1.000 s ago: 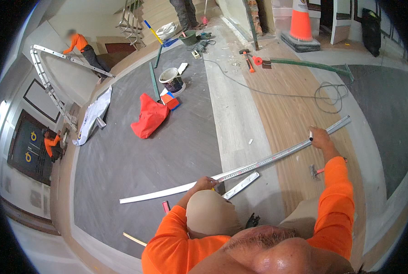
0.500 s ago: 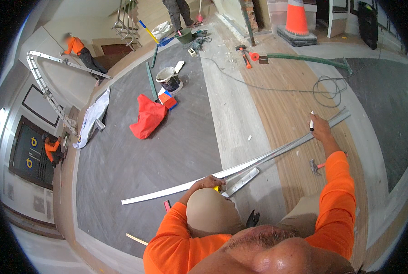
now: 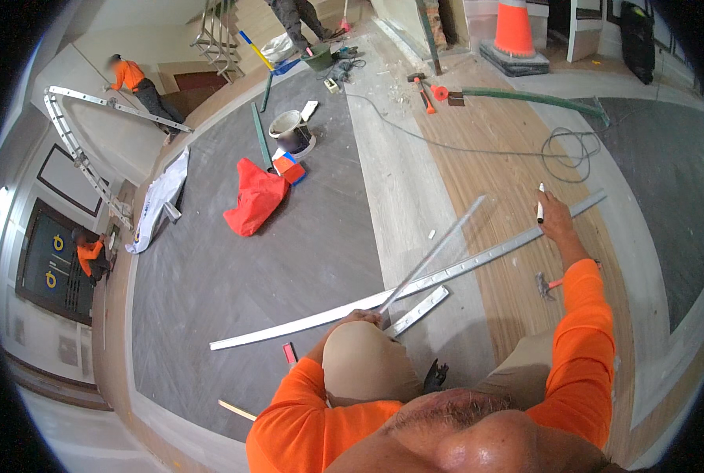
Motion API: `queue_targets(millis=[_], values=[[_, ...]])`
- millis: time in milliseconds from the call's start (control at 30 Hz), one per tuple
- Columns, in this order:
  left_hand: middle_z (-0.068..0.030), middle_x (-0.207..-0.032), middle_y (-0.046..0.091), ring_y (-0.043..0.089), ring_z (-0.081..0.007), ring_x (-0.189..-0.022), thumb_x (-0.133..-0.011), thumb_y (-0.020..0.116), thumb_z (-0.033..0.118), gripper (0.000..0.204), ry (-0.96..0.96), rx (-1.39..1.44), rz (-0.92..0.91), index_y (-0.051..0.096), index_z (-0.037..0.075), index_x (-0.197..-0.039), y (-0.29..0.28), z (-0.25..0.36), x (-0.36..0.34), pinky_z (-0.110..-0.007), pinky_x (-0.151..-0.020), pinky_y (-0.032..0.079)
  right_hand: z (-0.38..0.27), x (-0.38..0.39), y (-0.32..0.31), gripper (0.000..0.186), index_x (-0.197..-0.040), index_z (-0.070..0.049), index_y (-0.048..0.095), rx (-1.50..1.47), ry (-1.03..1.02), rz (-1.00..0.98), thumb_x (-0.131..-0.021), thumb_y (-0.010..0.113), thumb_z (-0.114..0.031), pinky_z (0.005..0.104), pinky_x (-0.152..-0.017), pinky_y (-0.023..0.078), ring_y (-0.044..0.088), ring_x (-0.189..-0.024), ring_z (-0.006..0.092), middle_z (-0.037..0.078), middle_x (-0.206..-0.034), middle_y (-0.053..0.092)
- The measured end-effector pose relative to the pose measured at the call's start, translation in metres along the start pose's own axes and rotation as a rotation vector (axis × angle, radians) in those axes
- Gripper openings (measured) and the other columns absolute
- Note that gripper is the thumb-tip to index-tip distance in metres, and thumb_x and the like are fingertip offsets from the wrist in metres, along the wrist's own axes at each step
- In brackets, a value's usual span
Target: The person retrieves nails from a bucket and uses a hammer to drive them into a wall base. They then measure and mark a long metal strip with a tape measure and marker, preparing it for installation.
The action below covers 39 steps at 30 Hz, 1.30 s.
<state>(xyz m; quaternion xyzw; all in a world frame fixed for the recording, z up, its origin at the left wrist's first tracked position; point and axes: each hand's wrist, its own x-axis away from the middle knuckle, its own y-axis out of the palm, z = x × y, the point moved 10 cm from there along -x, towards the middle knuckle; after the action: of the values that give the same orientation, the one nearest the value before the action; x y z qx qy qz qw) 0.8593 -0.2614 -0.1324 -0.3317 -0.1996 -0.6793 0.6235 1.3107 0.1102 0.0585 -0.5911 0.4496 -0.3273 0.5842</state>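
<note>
Viewpoint: a single head-worn fisheye camera, above the person's own knees and orange sleeves.
Direction: it looks steeply down and forward across the floor [image 3: 234, 276].
Nearness: the left hand [image 3: 361, 318] and right hand [image 3: 555, 221] sit close; the traffic cone [image 3: 515, 25] and the ladder [image 3: 92, 150] lie far off.
Distortion: straight edges, like the long metal strip [image 3: 415, 285], bow toward the dark round rim.
Shared view: none, only one view.

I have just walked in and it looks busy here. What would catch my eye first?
Most likely the long pale metal strip lying slantwise across the floor, with the right hand holding a white marker over its far end. The left hand, near the knee, lifts a thin clear ruler that rises off the floor. Farther off, a bright red cloth lies on the grey floor beside a bucket.
</note>
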Motion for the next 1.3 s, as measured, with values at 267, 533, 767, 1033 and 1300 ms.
queue_targets(millis=[267,533,767,1033,1300], values=[[-0.0007,-0.071,0.062,0.055,-0.0100,-0.062,-0.095,0.059,0.042,0.038,0.053,0.346,0.276,0.069,0.006,-0.087,-0.038,-0.028,0.007,-0.030,-0.057,0.045,0.002,-0.001,0.003,0.037,-0.126,-0.006,0.050,-0.013,-0.009,0.014,-0.094,0.054,-0.024,0.0462,-0.082,0.051,0.063,-0.095,0.0348,0.017,-0.108,0.058],[-0.0038,-0.075,0.065,0.060,-0.0132,-0.068,-0.095,0.056,0.043,0.041,0.086,0.086,0.578,0.070,0.004,-0.093,-0.085,-0.087,0.010,-0.032,-0.061,0.048,0.005,-0.005,0.014,0.040,-0.131,-0.008,0.048,0.018,-0.037,-0.005,-0.095,0.052,-0.023,0.0464,-0.084,0.050,0.062,-0.099,0.0361,0.018,-0.115,0.057],[-0.0256,-0.084,0.067,0.067,-0.0338,-0.081,-0.092,0.051,0.045,0.049,0.045,-0.161,0.697,0.070,0.000,-0.102,-0.102,-0.118,0.025,-0.044,-0.074,0.050,-0.001,-0.007,0.026,0.037,-0.129,-0.009,0.051,-0.033,-0.110,0.046,-0.094,0.056,-0.020,0.0468,-0.084,0.050,0.060,-0.103,0.0397,0.018,-0.120,0.058],[-0.0269,-0.096,0.068,0.066,-0.0419,-0.094,-0.086,0.062,0.056,0.064,-0.133,-0.326,0.786,0.064,0.000,-0.117,-0.096,-0.086,0.055,-0.046,-0.081,0.052,0.009,0.009,0.032,0.043,-0.135,-0.011,0.045,-0.027,-0.186,0.057,-0.093,0.055,-0.017,0.0466,-0.089,0.049,0.058,-0.109,0.0394,0.019,-0.130,0.053],[-0.0218,-0.100,0.069,0.066,-0.0384,-0.095,-0.082,0.067,0.057,0.068,-0.160,-0.469,0.664,0.058,0.006,-0.126,-0.105,-0.096,0.055,-0.044,-0.082,0.052,-0.072,-0.012,0.047,0.068,-0.138,-0.013,0.042,0.008,-0.264,-0.110,-0.075,0.063,0.002,0.0446,-0.095,0.047,0.055,-0.113,0.0378,0.018,-0.132,0.051]])
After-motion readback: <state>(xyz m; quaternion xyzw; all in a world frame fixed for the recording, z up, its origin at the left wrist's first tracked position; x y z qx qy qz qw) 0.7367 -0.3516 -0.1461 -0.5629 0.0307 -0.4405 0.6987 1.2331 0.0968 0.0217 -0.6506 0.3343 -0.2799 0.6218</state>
